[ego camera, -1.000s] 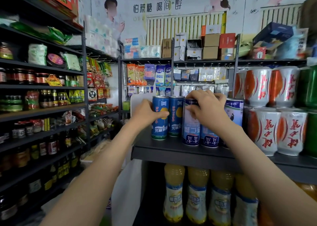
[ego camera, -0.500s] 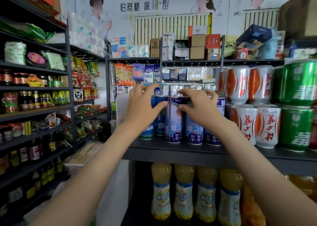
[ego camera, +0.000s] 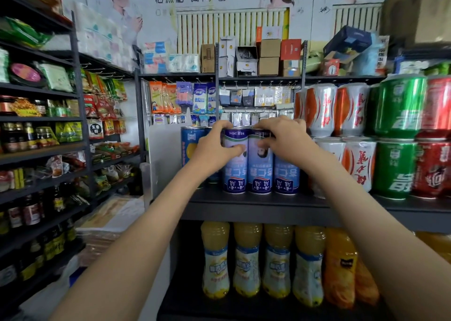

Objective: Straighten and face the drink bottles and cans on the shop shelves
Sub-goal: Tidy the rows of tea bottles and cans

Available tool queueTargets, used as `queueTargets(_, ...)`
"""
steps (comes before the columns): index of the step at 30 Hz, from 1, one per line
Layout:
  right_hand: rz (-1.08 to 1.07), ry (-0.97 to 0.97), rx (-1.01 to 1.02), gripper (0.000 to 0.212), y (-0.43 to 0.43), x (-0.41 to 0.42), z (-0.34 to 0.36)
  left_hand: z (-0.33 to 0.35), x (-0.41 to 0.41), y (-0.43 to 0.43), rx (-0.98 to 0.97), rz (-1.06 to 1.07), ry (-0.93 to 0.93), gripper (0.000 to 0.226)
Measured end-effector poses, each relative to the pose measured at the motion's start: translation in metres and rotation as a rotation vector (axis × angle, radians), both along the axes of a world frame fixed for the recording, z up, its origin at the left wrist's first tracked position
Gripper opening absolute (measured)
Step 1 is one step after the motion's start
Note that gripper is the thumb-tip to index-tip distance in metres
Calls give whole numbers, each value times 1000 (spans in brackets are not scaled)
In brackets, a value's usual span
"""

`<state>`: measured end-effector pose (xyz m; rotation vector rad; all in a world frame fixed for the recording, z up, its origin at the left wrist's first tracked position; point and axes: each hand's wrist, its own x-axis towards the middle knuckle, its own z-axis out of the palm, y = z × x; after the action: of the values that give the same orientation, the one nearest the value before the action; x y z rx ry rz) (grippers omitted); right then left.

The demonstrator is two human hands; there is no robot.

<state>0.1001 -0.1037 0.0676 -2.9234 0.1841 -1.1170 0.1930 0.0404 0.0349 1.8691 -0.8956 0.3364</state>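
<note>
Cans [ego camera: 260, 162] of pale blue stand upside down at the dark shelf [ego camera: 256, 202] edge. I see my left hand [ego camera: 214, 150] clasping the leftmost, my right hand [ego camera: 284, 141] curled over the next; fingers [ego camera: 264, 147] hide their tops, and a darker blue can [ego camera: 189, 147] beside them is half hidden.

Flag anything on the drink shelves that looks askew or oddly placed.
The three pale blue cans under the left hand and right hand stand with their print upside down. The yellow juice bottles on the shelf below seem cap-down. Nothing looks spilled or dented.
</note>
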Motion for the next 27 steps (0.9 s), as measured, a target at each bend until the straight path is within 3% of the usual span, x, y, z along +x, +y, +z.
queueTargets(8,100,33,80,34,-6,-1,3,5,6,8,19,-218,94,39)
queueTargets(12,75,31,41,37,-9,-1,1,3,4,4,-39,-152,26,34)
queueTargets(16,-15,-53,34,49,-18,-11,-4,1,-3,-1,-74,-29,-22,48)
queueTargets(20,-82,-45,-18,26,-30,-14,-3,2,-4,-6,-16,21,-134,45)
queueTargets(27,59,-28,119,12,-34,-22,4,1,-7,-7,-77,-28,-43,40)
